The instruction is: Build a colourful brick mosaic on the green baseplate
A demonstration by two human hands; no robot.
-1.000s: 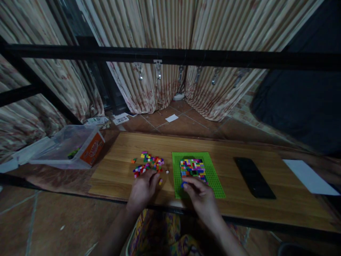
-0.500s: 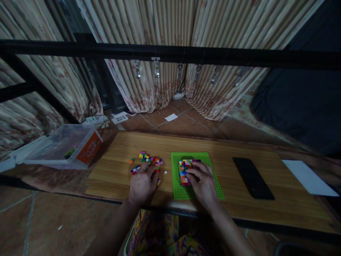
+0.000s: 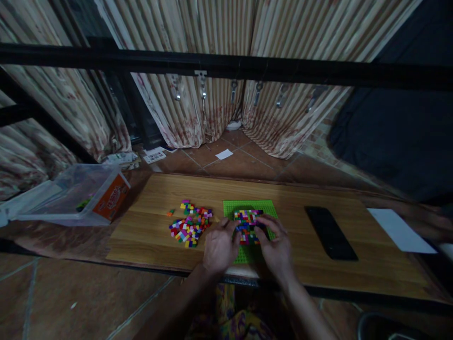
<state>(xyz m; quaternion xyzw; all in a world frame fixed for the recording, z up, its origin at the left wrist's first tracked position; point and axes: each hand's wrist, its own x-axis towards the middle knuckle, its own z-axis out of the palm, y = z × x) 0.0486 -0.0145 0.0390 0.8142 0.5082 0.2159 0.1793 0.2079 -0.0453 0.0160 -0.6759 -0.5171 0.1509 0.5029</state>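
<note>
A green baseplate (image 3: 247,206) lies on the wooden board (image 3: 300,198), carrying a block of many small coloured bricks (image 3: 247,220). My left hand (image 3: 219,246) rests on the baseplate's left edge, fingertips touching the left side of the brick block. On the plate's right part sits my right hand (image 3: 275,245), its fingers spread against the block's right side. Whether either hand pinches a brick is hidden. A loose pile of coloured bricks (image 3: 191,223) lies just left of the plate, apart from both hands.
A black phone (image 3: 331,232) lies right of the plate, a white sheet (image 3: 399,230) further right. A clear plastic box (image 3: 76,193) with an orange label sits at the left on the floor. A black bar (image 3: 226,66) crosses above, curtains behind.
My left hand left the loose brick pile and moved right onto the baseplate beside the brick block. The right hand stayed on the block, shifting slightly to its right side.
</note>
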